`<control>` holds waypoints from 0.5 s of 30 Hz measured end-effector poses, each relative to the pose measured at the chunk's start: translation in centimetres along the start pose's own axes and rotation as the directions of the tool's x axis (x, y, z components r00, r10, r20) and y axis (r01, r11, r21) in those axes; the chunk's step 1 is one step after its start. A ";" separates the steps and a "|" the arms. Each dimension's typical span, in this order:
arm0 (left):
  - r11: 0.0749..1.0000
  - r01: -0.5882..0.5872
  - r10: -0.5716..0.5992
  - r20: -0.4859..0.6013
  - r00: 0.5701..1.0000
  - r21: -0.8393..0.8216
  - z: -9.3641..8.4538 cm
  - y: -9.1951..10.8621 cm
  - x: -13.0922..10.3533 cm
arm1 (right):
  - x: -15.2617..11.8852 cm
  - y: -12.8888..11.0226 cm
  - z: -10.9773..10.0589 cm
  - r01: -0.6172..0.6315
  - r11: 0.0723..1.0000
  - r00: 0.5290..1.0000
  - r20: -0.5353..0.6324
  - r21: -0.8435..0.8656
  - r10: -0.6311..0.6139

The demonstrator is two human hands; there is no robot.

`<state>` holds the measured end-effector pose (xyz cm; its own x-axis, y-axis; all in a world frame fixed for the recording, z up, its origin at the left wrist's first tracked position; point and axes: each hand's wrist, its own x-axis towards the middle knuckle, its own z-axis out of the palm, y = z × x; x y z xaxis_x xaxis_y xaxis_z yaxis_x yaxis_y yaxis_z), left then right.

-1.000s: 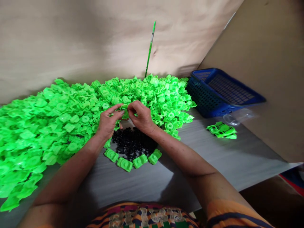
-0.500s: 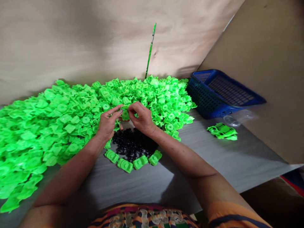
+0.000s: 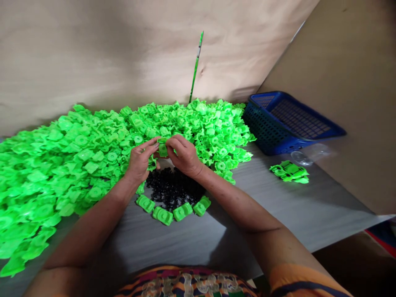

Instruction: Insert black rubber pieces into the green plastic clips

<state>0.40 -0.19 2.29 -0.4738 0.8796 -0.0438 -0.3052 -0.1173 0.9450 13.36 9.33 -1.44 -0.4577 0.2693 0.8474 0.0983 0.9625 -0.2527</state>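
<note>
My left hand (image 3: 140,161) is closed on a light green plastic toy car body (image 3: 163,151), held up in front of the green heap. A second green piece (image 3: 152,163) shows under its fingers. The fingers of my right hand (image 3: 184,154) are pinched at the right edge of the held body; whatever is between them is hidden. Below both hands lies a pile of small black parts (image 3: 173,185), too fine to tell apart, though they look like wheel axles. Several green car bodies (image 3: 163,215) stand in a curved row along its near side.
A large heap of green car bodies (image 3: 77,152) covers the left and back of the table (image 3: 247,222). A green-stained stick (image 3: 195,68) rises behind it. At right are a blue basket (image 3: 266,128), a clear plastic cup (image 3: 301,157) and several green pieces with black axles (image 3: 291,171).
My right hand has shifted very slightly at the edge of the held car body. My left hand keeps its place, and the heap and row look the same.
</note>
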 end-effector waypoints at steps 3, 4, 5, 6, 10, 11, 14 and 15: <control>1.000 -0.015 0.015 -0.015 1.000 0.007 0.1 0.0 0.0 | 0.0 0.0 0.0 -0.019 1.000 1.000 -0.005 -0.001 0.019; 1.000 -0.024 0.024 -0.020 1.000 0.011 0.1 0.0 0.0 | 0.1 -0.1 0.0 -0.033 0.999 0.999 -0.004 0.004 0.033; 0.999 -0.034 0.035 -0.027 0.999 0.017 0.2 -0.1 0.1 | 0.1 -0.1 0.0 -0.050 0.999 0.999 -0.005 0.016 0.051; 0.999 -0.046 0.047 -0.035 0.998 0.024 0.2 -0.1 0.1 | 0.1 -0.1 0.0 -0.074 0.997 0.997 -0.007 0.037 0.075; 0.994 -0.086 0.090 -0.065 0.994 0.066 0.2 -0.4 0.3 | 0.1 -0.1 0.1 -0.238 0.947 0.969 -0.019 0.215 0.248; 0.993 -0.091 0.096 -0.069 0.993 0.078 0.1 -0.4 0.3 | 0.1 -0.1 0.2 -0.295 0.918 0.951 -0.008 0.264 0.308; 0.988 -0.106 0.115 -0.080 0.990 0.111 -0.1 -0.6 0.4 | 0.1 -0.2 0.4 -0.435 0.822 0.891 0.041 0.367 0.453; 0.986 -0.111 0.122 -0.081 0.989 0.125 -0.2 -0.7 0.4 | 0.1 -0.3 0.5 -0.462 0.798 0.875 0.053 0.387 0.481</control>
<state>0.25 0.21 1.57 -0.5726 0.8186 0.0456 -0.1449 -0.1557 0.9771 12.86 9.10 -1.49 -0.4003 0.6966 0.5954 -0.0524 0.6313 -0.7738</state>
